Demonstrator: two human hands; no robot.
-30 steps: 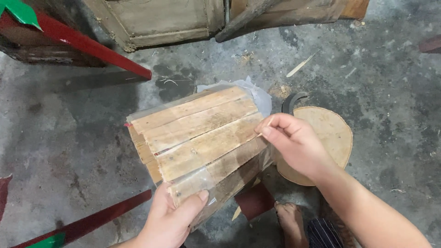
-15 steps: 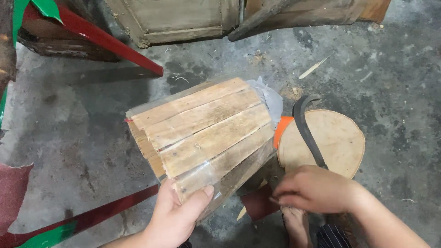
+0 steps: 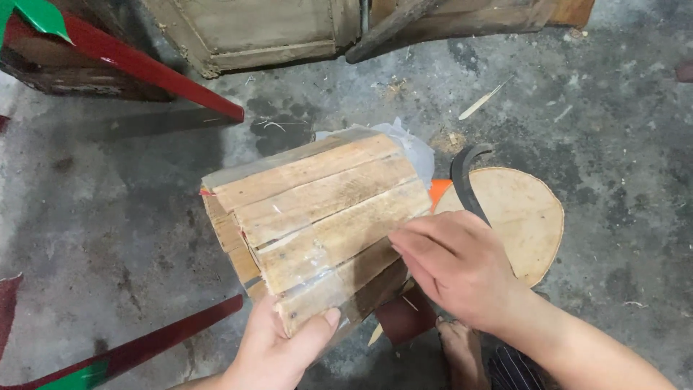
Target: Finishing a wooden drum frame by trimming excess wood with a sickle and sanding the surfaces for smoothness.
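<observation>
Wooden slat bundle [image 3: 317,217], one; two hands touching.

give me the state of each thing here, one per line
wooden slat bundle: wrapped in clear film, held tilted above the floor
left hand: gripping the bundle's near end
right hand: resting on the bundle's side
curved blade: lying on the wood round
wood round: flat on the floor

One plastic-wrapped bundle of wooden slats [image 3: 317,217] is showing four slats on its top face. One round wooden disc [image 3: 516,217] and one curved black blade [image 3: 465,180] are lying on the floor, with two red bars [image 3: 144,58] flanking.
</observation>
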